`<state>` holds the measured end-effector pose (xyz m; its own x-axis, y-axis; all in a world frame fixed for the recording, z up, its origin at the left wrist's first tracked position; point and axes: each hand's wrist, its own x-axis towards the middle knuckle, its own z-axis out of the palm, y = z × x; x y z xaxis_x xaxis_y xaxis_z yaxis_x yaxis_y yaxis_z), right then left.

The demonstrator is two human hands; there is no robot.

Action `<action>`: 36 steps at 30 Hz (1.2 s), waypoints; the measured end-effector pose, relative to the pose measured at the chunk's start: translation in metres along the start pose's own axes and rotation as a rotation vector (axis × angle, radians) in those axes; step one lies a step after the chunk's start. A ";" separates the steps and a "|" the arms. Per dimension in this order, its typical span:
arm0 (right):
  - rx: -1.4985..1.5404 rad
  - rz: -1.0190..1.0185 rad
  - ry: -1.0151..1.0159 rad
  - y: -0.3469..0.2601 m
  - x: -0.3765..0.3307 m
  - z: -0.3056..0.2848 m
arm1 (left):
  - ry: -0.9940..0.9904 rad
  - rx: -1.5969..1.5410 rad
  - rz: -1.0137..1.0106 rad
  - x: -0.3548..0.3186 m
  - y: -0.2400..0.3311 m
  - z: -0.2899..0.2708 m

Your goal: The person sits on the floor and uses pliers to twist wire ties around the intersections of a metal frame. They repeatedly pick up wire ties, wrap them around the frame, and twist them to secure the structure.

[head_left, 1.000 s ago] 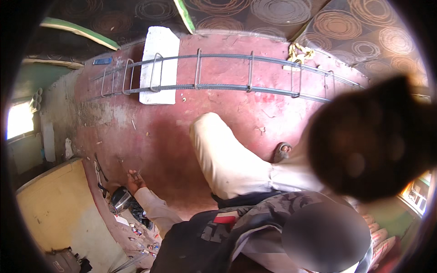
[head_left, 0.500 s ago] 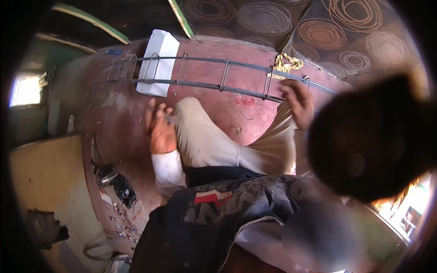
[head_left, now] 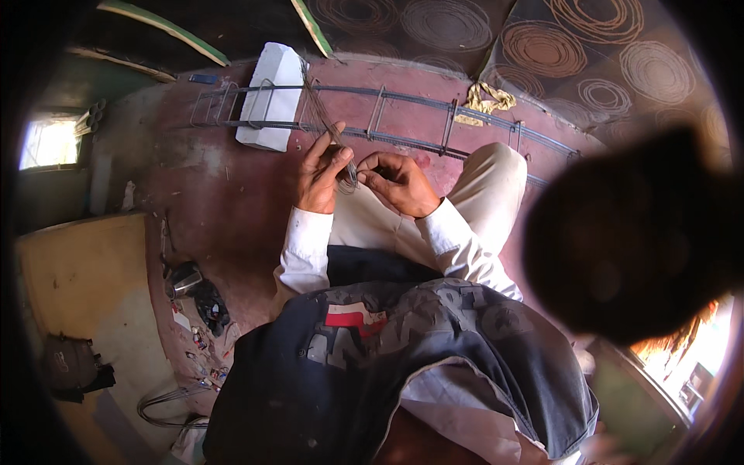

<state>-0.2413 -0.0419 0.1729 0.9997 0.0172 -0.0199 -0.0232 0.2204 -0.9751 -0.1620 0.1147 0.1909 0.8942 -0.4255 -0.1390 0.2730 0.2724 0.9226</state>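
My left hand (head_left: 318, 177) is closed around a bundle of thin metal wires (head_left: 314, 105), whose long ends stick up past the fingers. Just to its right, my right hand (head_left: 401, 184) pinches at the bent lower end of the same bundle. Both hands are above my lap. Beyond them a long rebar cage (head_left: 420, 101) of dark bars with square stirrups lies across the floor. Its left part rests over a white block (head_left: 271, 71); the wires overlap the cage from this angle.
A yellow cloth (head_left: 487, 101) lies by the cage's right part. Patterned sheeting (head_left: 535, 58) covers the far side. At left are a tan board (head_left: 85, 271), a dark bag (head_left: 74, 368), a metal cup (head_left: 183, 279) and scattered litter. A dark blurred shape (head_left: 620, 240) blocks the right side.
My right hand has come left from beside the cage to meet my left hand, which has moved up and right. The wire bundle now shows clearly between them. My right knee has shifted.
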 end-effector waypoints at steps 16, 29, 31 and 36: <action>0.215 -0.007 0.073 0.018 -0.012 -0.014 | -0.039 0.051 -0.121 0.000 -0.006 0.001; 0.329 0.202 0.069 0.022 -0.010 -0.016 | -0.132 0.108 -0.099 0.003 -0.020 -0.010; 0.378 0.200 0.079 0.023 -0.010 -0.015 | -0.133 0.126 -0.109 0.003 -0.019 -0.010; 0.333 0.195 0.085 0.029 -0.009 -0.014 | -0.130 0.165 -0.132 0.004 -0.023 -0.017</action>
<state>-0.2508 -0.0490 0.1420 0.9733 0.0124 -0.2293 -0.2015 0.5253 -0.8267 -0.1590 0.1214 0.1632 0.7989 -0.5581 -0.2244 0.3130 0.0671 0.9474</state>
